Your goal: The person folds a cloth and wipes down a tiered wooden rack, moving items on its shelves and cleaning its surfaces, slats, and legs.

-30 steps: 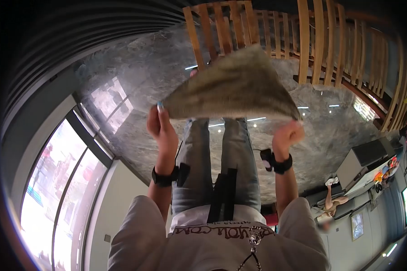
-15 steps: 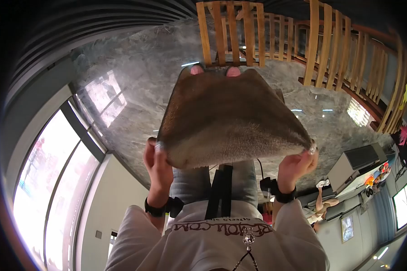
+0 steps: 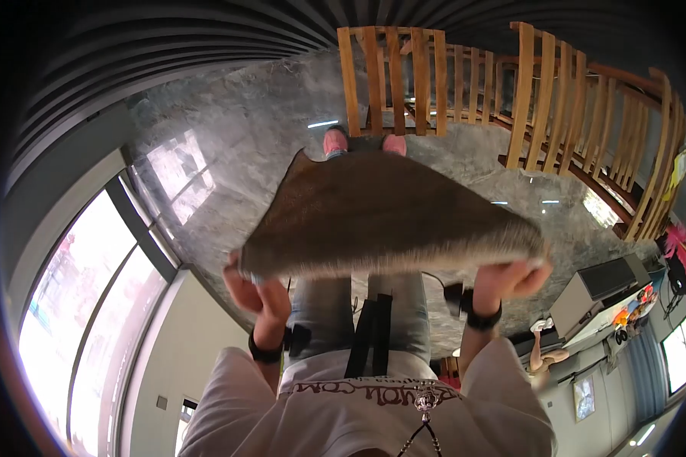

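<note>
I hold a brown fuzzy cloth (image 3: 381, 217) spread out flat in front of my body. My left hand (image 3: 253, 291) grips its near left corner and my right hand (image 3: 511, 279) grips its near right corner. The far edge hangs out over my pink shoes (image 3: 334, 142), which stand on the grey marble floor (image 3: 236, 145). The cloth hides most of my jeans-clad legs (image 3: 328, 316). Both wrists carry black bands.
Wooden slatted chairs (image 3: 392, 76) stand just beyond my feet, and more of them (image 3: 587, 114) line the right. Large windows (image 3: 91, 305) fill the left. A white box-shaped unit (image 3: 598, 293) and another person's legs (image 3: 545, 350) are at the right edge.
The cloth has opened from a narrow raised fold into a wide flat sheet. My hands have moved apart and lower, and my pink shoes have come into view beyond its far edge.
</note>
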A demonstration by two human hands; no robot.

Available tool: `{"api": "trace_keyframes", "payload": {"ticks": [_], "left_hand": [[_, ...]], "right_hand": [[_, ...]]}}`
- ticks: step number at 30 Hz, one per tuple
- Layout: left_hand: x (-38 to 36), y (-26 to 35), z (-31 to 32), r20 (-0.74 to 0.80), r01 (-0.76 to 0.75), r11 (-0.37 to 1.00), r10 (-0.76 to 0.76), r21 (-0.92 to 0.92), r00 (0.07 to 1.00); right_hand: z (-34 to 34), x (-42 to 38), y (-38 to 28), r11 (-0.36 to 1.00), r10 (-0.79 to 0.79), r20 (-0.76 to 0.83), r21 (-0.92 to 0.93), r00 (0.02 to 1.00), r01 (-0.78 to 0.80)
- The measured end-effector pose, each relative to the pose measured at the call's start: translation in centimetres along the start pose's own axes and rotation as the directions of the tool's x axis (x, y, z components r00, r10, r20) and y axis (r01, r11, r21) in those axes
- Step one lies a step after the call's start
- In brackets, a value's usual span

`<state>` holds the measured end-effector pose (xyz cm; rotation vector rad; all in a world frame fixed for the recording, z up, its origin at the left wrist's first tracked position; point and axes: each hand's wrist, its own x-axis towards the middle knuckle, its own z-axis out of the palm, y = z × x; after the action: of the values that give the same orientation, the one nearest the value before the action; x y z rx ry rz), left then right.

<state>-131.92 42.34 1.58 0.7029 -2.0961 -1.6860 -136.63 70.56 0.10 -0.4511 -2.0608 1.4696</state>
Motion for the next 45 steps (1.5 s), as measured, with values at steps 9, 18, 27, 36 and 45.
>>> {"api": "trace_keyframes", "payload": {"ticks": [9,18,27,36,45], "left_hand": [[14.6,-12.0,16.0,0.449,-0.193,0.739,-0.162,0.645,0.879],[13.0,-20.1,24.4,0.737,-0.704,0.499,0.174,0.506,0.653],[12.6,-21.6,24.3,0.781,-0.795,0.305,0.198,0.524,0.592],[12.8,-22.4,24.3,0.786,-0.795,0.320,0.194,0.515,0.587],[12.9,-21.5,23.7,0.726,-0.793,0.420,0.354,0.441,0.590]], "right_hand": [[15.0,7.6,6.9,0.761,0.070,0.507,-0.584,0.859,0.283],[18.5,4.3,20.8,0.538,-0.093,0.695,-0.567,0.713,0.623],[18.3,3.8,23.3,0.590,-0.082,0.701,-0.538,0.708,0.602],[13.3,3.7,2.1,0.622,0.122,0.573,0.592,0.811,-0.512],[11.6,7.1,-10.9,-0.090,-0.205,0.460,0.870,0.864,-0.485]]}}
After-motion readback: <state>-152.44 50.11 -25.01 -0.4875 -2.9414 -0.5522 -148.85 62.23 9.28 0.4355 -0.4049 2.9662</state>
